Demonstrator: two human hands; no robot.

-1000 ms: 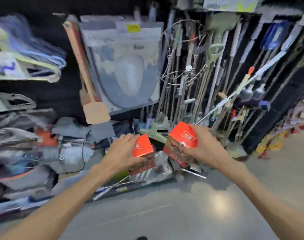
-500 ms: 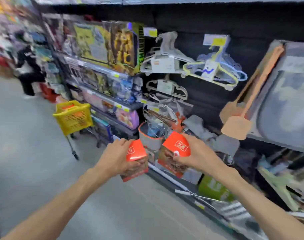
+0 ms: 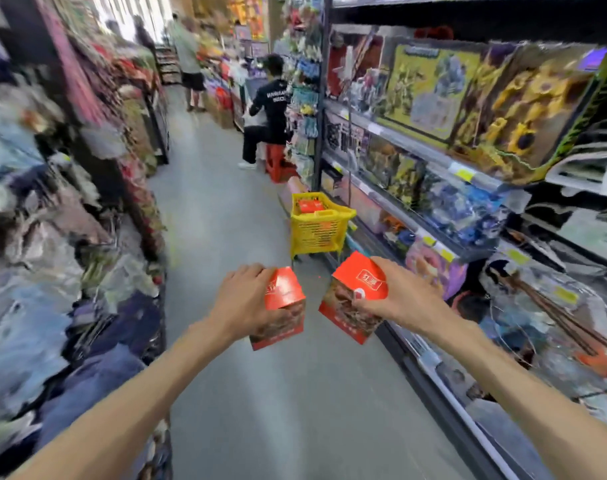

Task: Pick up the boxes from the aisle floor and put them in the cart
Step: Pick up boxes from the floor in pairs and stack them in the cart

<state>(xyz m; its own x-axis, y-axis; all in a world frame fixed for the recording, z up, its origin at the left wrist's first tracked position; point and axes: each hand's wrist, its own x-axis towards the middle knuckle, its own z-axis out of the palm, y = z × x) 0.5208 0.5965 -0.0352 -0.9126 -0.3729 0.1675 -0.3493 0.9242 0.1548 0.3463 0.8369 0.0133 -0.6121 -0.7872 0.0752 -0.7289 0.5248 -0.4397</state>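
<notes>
Both arms out in front, each hand carrying one box above the grey aisle floor (image 3: 260,393). Left hand (image 3: 241,304) wraps over the top and near side of a small red cardboard box with a food photo on its lower half (image 3: 283,308), fingers curled around it, box tilted slightly. Right hand (image 3: 395,299) grips a second red cardboard box of the same print (image 3: 355,299) from its right side, thumb across the front face, box tipped so one corner points down. The two boxes sit side by side, close but not touching. Yellow plastic mesh shopping cart (image 3: 317,230) stands further up the aisle, just beside the right-hand shelving (image 3: 433,161) (toy boxes on those shelves), well apart from the hands. At least two more red boxes (image 3: 309,206) already lie inside the cart. Left side of the aisle is racks of hanging goods (image 3: 53,202), heavily blurred. Beyond the cart a person in a dark shirt (image 3: 269,109) sits on a red stool (image 3: 278,161); another person (image 3: 188,57) stands farther back.
</notes>
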